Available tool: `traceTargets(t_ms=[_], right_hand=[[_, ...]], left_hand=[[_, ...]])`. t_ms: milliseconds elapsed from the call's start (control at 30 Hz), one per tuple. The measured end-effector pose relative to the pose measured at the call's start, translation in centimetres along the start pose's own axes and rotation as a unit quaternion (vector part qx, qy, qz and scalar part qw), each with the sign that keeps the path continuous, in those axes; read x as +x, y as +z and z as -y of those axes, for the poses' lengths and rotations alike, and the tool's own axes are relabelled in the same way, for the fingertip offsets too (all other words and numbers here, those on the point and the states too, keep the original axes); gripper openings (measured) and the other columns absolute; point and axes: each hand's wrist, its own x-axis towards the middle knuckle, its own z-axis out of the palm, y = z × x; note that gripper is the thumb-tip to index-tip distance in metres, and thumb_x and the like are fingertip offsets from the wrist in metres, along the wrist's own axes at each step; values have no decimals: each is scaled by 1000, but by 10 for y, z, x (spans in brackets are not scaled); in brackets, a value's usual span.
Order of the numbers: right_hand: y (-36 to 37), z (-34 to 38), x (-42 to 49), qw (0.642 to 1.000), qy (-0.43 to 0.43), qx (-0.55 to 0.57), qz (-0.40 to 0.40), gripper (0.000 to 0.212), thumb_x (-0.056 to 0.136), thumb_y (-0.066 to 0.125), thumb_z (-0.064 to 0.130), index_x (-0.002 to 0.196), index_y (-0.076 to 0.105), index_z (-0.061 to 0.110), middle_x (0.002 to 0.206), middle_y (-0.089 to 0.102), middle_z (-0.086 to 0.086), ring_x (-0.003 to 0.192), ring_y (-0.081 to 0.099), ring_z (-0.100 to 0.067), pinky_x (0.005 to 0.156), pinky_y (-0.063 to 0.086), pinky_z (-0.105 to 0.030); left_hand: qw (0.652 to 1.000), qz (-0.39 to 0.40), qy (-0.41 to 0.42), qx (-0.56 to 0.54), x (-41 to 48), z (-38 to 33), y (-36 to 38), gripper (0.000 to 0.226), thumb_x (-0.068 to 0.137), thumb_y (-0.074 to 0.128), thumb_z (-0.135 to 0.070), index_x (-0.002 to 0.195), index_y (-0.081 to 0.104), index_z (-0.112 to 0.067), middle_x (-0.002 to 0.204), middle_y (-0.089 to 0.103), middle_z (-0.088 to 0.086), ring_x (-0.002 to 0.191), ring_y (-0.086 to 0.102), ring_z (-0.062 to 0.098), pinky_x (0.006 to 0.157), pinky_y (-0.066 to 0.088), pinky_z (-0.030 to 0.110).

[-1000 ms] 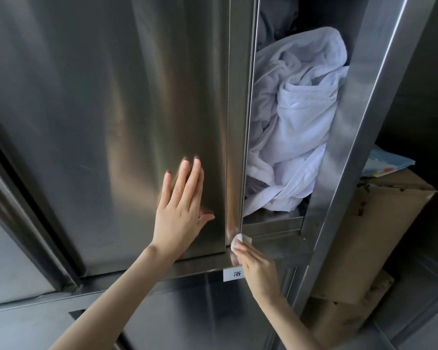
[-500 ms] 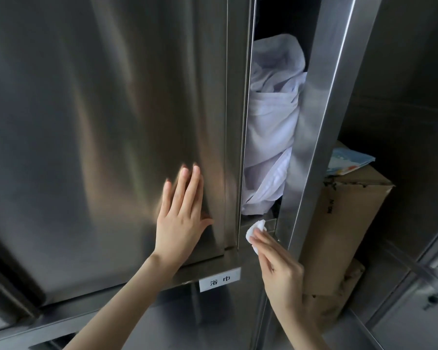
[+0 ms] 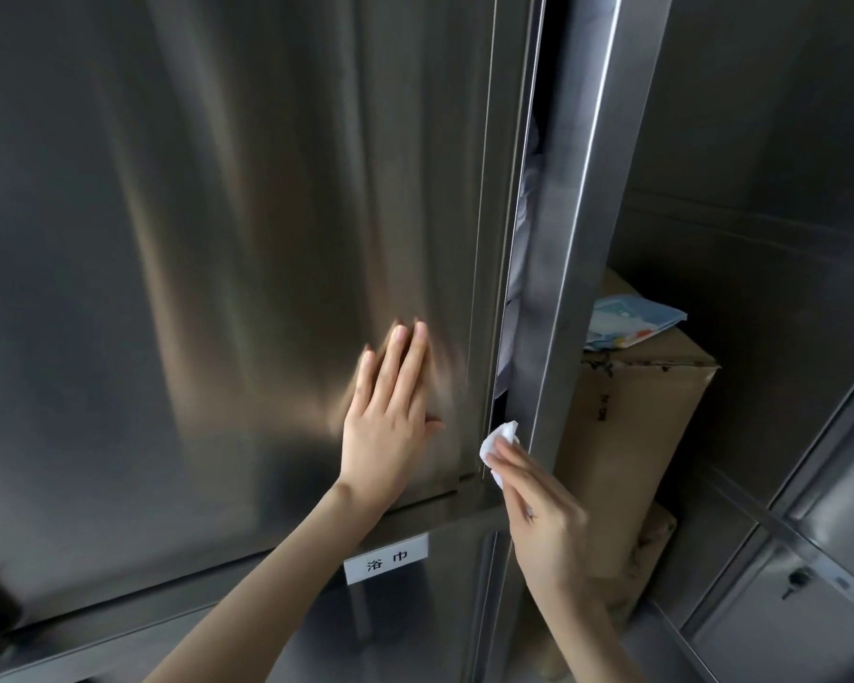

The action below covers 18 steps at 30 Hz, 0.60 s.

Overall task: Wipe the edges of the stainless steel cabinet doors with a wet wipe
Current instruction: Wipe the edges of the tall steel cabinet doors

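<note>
A large stainless steel cabinet door fills the left of the view. My left hand lies flat against it with straight fingers, close to its right edge. A narrow gap separates that edge from the steel door on the right. My right hand holds a crumpled white wet wipe with its fingers, and the wipe sits at the bottom of the gap against the edges. White cloth shows through the gap.
A small white label with two characters is stuck on the steel rail under the doors. To the right, a cardboard box stands with a blue printed packet on top. A steel frame and a lower cabinet lock are at lower right.
The gap between the doors has narrowed a lot, hiding most of the white cloth. My right hand with the wipe has stayed at the lower end of the gap. My left hand stays flat on the door.
</note>
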Motion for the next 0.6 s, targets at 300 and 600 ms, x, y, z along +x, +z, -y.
traceTargets(t_ms=[300, 600], right_hand=[[-17, -25, 5, 1000, 1, 0, -4, 32, 67, 75, -15, 95, 74, 1, 109, 68, -5, 105, 64, -11, 89, 52, -25], [-29, -37, 17, 999, -16, 30, 27, 36, 65, 78, -15, 97, 73, 2, 109, 69, -7, 102, 67, -17, 82, 56, -34]], left_hand=[[1000, 3, -14, 0, 14, -29, 3, 102, 60, 85, -50, 137, 44, 3, 156, 18, 10, 145, 21, 30, 118, 12, 48], [998, 47, -29, 11, 14, -31, -2, 98, 66, 82, -46, 140, 41, 4, 158, 15, 12, 147, 9, 29, 119, 11, 48]])
